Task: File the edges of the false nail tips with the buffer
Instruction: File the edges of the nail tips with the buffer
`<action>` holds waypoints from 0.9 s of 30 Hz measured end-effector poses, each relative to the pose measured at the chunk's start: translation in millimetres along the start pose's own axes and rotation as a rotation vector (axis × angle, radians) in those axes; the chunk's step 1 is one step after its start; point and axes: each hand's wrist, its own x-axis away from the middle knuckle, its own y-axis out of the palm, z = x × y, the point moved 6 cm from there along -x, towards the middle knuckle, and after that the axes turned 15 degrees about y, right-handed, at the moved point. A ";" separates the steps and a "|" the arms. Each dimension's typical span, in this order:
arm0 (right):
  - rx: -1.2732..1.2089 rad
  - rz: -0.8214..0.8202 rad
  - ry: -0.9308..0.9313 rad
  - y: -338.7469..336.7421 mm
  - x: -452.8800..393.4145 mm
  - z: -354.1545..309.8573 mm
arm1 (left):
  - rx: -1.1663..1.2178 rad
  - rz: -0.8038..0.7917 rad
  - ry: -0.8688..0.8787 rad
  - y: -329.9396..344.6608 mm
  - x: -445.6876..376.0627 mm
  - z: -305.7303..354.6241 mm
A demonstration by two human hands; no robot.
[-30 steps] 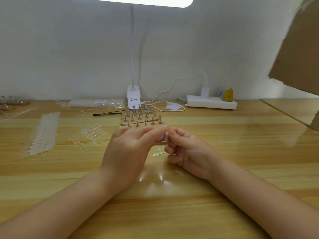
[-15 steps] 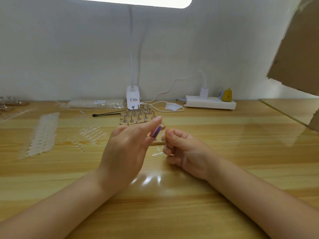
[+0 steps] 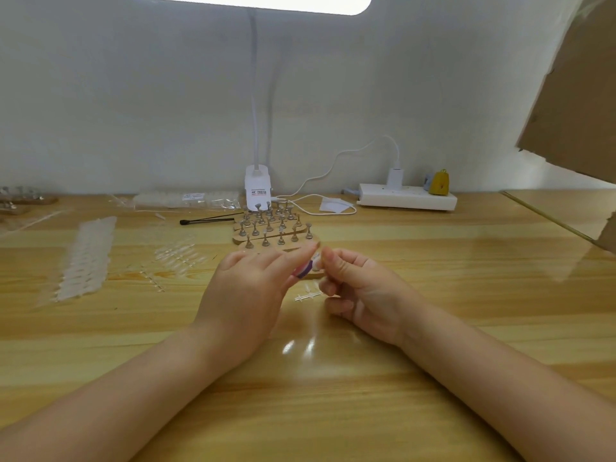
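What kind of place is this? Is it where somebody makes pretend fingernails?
Probably yes: a small nail-craft desk, maybe at home. On the wooden table are rows of clear nail tips and a wooden stand with metal pegs, under a clip-on lamp. The left hand holds a purple buffer.

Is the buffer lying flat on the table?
No, the left hand holds the purple buffer up off the table.

two bare forearms, left hand [image 3: 246, 295], right hand [image 3: 360, 291], short nails (unpainted), uncovered wrists
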 end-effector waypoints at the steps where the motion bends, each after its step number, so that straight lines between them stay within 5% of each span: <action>1: 0.005 -0.003 -0.003 0.6 0.0 0.1 | 0.011 0.033 -0.003 -2.1 -0.1 -0.3; 4: -0.003 0.001 -0.009 0.0 -0.6 0.5 | 0.128 0.143 0.025 -7.8 -3.1 3.5; 7: -0.013 -0.007 -0.011 -0.7 -0.9 0.4 | 0.171 0.090 0.032 -2.8 -1.7 2.8; 19: -0.033 -0.013 0.021 -3.6 -2.5 1.1 | -0.207 0.134 0.158 -11.2 -1.1 6.5; 24: 0.077 -0.061 0.025 1.9 -1.3 2.0 | -0.277 0.187 0.397 -11.0 0.9 22.7; 27: 0.062 -0.058 0.047 2.5 -1.4 2.1 | -0.263 0.117 0.284 -9.5 1.1 8.9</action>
